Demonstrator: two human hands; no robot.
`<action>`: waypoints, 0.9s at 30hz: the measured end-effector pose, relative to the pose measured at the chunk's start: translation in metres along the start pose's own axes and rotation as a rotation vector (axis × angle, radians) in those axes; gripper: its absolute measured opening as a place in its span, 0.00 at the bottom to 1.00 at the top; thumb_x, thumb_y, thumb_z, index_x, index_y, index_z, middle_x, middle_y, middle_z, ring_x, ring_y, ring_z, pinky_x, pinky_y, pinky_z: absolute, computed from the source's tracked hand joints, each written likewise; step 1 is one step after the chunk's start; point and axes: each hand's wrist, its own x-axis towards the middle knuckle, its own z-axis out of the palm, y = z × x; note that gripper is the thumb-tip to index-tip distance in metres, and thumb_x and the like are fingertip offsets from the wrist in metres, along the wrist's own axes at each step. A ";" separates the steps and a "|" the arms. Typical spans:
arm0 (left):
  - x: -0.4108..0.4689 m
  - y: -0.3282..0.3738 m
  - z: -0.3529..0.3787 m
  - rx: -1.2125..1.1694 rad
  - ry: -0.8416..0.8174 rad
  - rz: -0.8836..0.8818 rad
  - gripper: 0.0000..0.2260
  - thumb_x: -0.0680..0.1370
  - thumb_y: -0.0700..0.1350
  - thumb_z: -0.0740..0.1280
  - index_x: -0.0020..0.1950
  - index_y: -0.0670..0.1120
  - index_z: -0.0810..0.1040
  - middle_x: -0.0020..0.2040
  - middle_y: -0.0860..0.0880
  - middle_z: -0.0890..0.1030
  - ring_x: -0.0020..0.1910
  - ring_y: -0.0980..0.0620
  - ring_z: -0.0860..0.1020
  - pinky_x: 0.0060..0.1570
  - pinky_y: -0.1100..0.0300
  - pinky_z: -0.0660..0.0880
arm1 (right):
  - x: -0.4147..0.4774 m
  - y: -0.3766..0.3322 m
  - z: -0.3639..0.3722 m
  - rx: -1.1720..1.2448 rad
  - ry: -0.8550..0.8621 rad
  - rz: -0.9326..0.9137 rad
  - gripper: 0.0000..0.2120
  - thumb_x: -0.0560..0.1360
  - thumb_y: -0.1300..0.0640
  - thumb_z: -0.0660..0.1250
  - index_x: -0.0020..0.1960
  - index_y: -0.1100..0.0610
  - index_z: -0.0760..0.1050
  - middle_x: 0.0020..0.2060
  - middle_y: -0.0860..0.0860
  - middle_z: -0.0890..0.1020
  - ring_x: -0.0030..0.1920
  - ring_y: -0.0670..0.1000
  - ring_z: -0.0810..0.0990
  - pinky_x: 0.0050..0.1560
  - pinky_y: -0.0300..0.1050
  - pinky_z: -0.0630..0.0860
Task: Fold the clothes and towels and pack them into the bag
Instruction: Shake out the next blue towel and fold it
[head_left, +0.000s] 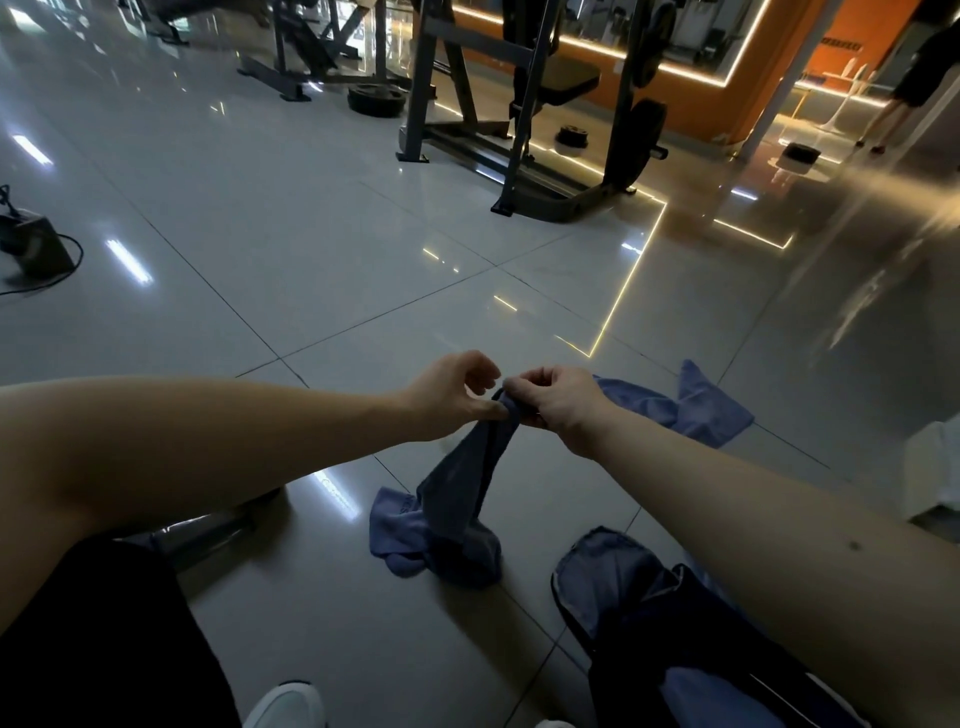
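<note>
Out front, both bare arms reach forward over the floor (311, 260), and the hands meet at the top of a blue towel (452, 514). The right hand (558, 405) grips the towel's bunched upper edge, fingers curled round the cloth and knuckles up. The left hand (454, 397) is just beside it. Its thumb lies against the same edge and its fingers curl above, with a gap between them. I cannot tell whether this hand really pinches the cloth or only touches it.

From the hands the towel hangs down in a narrow twisted strip. Its lower part lies crumpled on the tiles between the two forearms. A second blue cloth (698, 410) lies spread on the floor beyond the right hand, and part of it is hidden by that hand and wrist.

The bag (613, 577) sits at the lower right, under the right forearm. It is dark outside, its mouth gapes open, and a blue-grey lining shows inside. It stands near the crumpled end of the towel without touching it.

A white shoe (285, 706) shows at the bottom edge, beside a leg in black. Farther off stand a dark steel rack (467, 156) and a weight plate (376, 98) lying flat. A small box (31, 244) with a cable sits at the far left. Someone stands at the top right, mostly cut off by the frame.
</note>
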 end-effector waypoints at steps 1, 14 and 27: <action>0.000 0.001 -0.001 -0.017 0.004 0.004 0.18 0.72 0.48 0.78 0.58 0.44 0.78 0.50 0.49 0.81 0.48 0.53 0.80 0.47 0.64 0.78 | 0.001 0.000 0.000 0.024 -0.005 0.001 0.07 0.78 0.60 0.70 0.52 0.65 0.78 0.47 0.60 0.84 0.49 0.57 0.84 0.49 0.47 0.83; 0.000 0.005 -0.002 0.016 0.039 -0.041 0.08 0.76 0.45 0.73 0.43 0.47 0.75 0.38 0.48 0.76 0.37 0.52 0.73 0.36 0.58 0.72 | -0.001 0.005 0.002 0.023 -0.132 -0.009 0.20 0.72 0.67 0.75 0.61 0.63 0.73 0.55 0.59 0.80 0.56 0.57 0.82 0.53 0.46 0.82; 0.009 0.016 -0.012 -0.087 0.086 0.003 0.07 0.76 0.46 0.73 0.43 0.45 0.79 0.36 0.48 0.78 0.34 0.56 0.74 0.36 0.63 0.72 | 0.004 0.025 0.008 -0.100 -0.156 0.018 0.12 0.76 0.64 0.72 0.58 0.64 0.79 0.53 0.59 0.83 0.52 0.54 0.82 0.45 0.40 0.79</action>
